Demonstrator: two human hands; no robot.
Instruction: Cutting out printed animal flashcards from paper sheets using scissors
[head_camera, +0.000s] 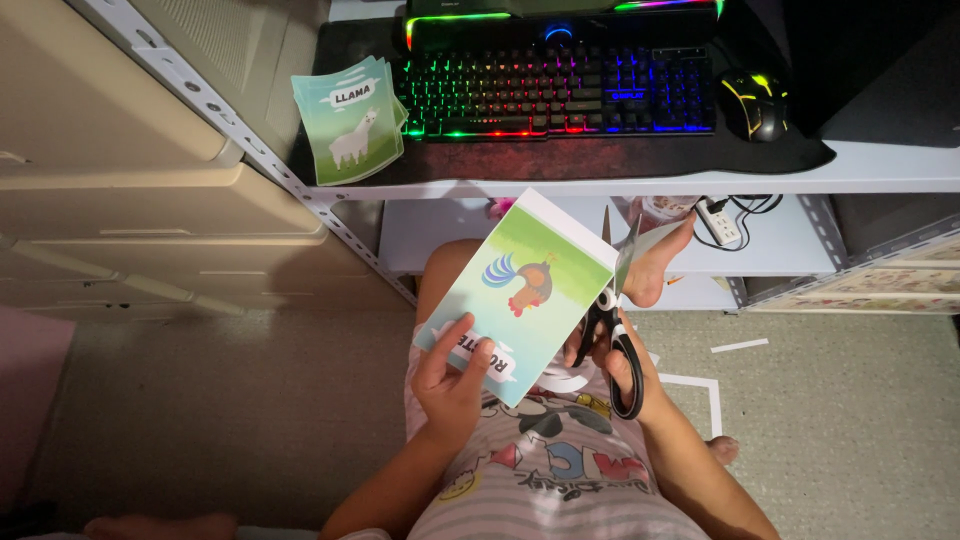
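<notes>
My left hand (452, 380) grips the near corner of a picture card (520, 290) with a rooster drawn on a green and blue ground and a white border along its far edges. My right hand (625, 365) has its fingers through the black handles of a pair of scissors (612, 320). The blades point away from me, opened at the card's right edge, and a thin white strip bends off there. Both hands hover above my lap.
A stack of cut animal cards (352, 120) lies on the desk edge beside a rainbow-lit keyboard (560, 90) and a black mouse (757, 103). White paper strips (712, 390) lie on the floor. A power strip (722, 222) sits under the desk; beige drawers (130, 200) stand left.
</notes>
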